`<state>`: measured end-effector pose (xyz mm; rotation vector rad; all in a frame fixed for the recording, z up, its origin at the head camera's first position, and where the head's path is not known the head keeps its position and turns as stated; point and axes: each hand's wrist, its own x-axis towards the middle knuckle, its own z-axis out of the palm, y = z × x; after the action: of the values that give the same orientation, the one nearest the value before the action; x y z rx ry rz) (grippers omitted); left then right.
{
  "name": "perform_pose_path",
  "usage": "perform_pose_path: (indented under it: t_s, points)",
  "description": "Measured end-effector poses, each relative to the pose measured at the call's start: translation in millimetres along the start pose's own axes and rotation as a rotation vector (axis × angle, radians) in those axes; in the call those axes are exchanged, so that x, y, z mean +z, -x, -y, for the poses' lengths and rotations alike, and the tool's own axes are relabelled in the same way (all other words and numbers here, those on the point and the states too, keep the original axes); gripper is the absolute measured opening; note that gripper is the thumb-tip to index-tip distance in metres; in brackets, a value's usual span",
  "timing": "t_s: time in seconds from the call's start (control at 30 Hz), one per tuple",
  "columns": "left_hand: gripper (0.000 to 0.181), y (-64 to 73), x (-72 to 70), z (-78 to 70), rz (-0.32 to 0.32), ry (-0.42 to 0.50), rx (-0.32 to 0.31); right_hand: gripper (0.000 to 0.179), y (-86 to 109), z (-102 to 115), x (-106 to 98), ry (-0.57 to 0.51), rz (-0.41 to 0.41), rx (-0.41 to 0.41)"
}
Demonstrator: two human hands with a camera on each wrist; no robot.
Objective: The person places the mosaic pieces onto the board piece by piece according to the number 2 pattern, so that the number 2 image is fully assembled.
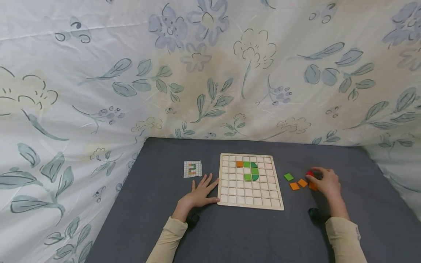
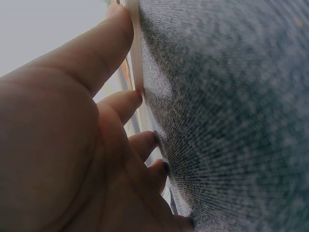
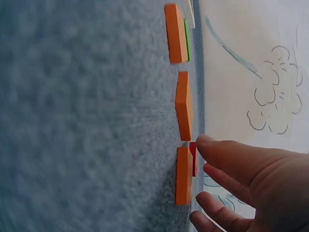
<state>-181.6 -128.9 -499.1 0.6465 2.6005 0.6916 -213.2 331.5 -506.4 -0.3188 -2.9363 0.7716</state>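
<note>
My left hand point(image 1: 198, 195) lies with spread fingers on the dark table, its thumb and a fingertip against the left edge of a wooden grid board point(image 1: 230, 200). In the left wrist view those fingertips meet the board's pale side. On the board, an orange square point(image 1: 239, 164), several green squares point(image 1: 254, 170) and two dark green rounded tiles point(image 1: 254, 164) form a curved shape. My right hand point(image 1: 327, 181) reaches over a red tile point(image 1: 310, 173), thumb and index finger on either side of it; the right wrist view has the thumb tip right at the red tile point(image 3: 193, 158).
Loose orange tiles point(image 1: 294, 186) and a green tile point(image 1: 288, 177) lie between the board and the right hand. Left of the board is a small pattern card point(image 1: 192, 169) showing a coloured figure on a grid. Flowered cloth point(image 1: 210, 91) hangs behind the table.
</note>
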Motion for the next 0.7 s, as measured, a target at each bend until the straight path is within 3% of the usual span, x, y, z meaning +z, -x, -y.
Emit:
perform_pose_path:
  t_s: [0.7]
  points:
    - [0.075,-0.1,-0.6,-1.0,0.003,-0.003,0.000,0.043,-6.1,-7.5,-4.2,0.013,0.074,0.040]
